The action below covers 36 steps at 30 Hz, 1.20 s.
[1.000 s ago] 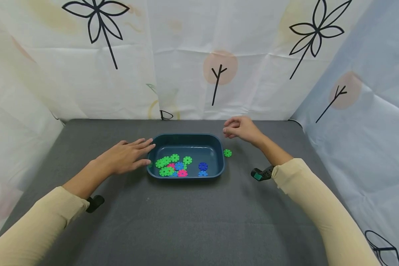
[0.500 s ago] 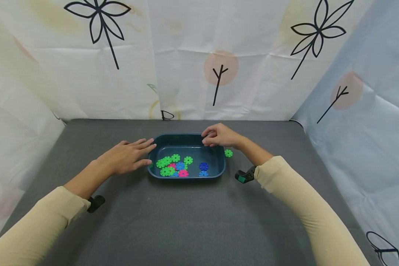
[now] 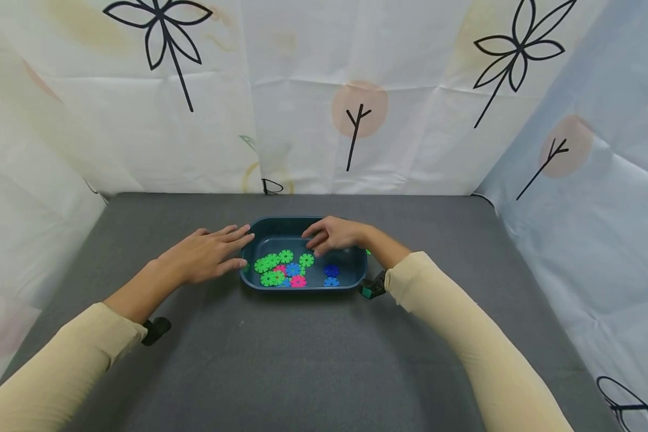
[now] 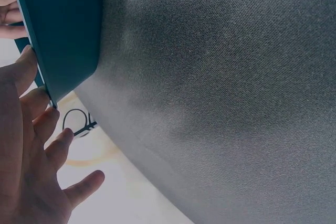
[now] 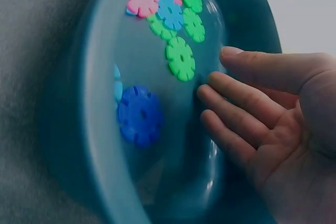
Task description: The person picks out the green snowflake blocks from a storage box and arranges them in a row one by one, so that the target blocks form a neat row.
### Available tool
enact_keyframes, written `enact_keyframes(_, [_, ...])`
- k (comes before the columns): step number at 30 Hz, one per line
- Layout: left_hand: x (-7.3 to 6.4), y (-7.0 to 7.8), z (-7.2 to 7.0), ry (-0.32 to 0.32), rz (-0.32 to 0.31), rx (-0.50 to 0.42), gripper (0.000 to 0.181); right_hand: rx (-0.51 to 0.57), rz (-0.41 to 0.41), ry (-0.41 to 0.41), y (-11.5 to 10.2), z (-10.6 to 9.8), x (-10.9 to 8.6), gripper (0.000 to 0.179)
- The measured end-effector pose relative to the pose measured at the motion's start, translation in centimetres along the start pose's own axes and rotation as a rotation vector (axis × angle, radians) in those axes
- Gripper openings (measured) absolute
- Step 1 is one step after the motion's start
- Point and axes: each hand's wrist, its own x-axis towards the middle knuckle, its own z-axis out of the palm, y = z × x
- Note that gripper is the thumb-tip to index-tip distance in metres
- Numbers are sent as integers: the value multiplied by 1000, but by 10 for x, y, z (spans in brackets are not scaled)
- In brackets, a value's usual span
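A dark teal plastic tub [image 3: 302, 289] holds several flat, notched snowflake discs in green, pink and blue. My left hand [image 3: 207, 255] lies with fingers spread at the tub's left end, and its fingertips [image 4: 50, 111] meet the rim in the left wrist view. Over the tub's far right part is my right hand [image 3: 337, 234], fingers extended and loosely bent, nothing between them. In the right wrist view its fingertips [image 5: 207, 90] are close to a single green disc [image 5: 180, 59]. A dark blue disc [image 5: 140, 116] lies nearer the tub's right end.
Just outside the tub's right end, a green disc [image 3: 368, 252] shows partly, mostly covered by the right forearm. Grey cloth [image 3: 281, 360] covers the table. Patterned white curtains [image 3: 302, 120] stand behind it and along both sides.
My right hand has moved left and down, from beyond the tub's right end to over its inside. The left hand has stayed at the rim.
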Motion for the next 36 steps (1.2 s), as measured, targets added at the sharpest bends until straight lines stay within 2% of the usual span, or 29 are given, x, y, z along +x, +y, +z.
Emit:
enact_keyframes(6, [0, -1, 1, 7, 1, 2, 66, -65, 13, -5, -4, 10, 8, 54])
enact_keyframes(19, [0, 0, 1, 15, 11, 9, 65, -208, 18, -81, -18, 23, 1, 53])
enact_keyframes(24, [-1, 2, 0, 16, 7, 1, 65, -214, 13, -86, -18, 28, -5, 50])
enact_keyframes(31, [-2, 3, -1, 21, 15, 2, 64, -185, 0, -154, -15, 35, -12, 47])
enact_keyframes(36, [-2, 3, -1, 21, 16, 4, 64, -205, -4, -193, -16, 35, -14, 46])
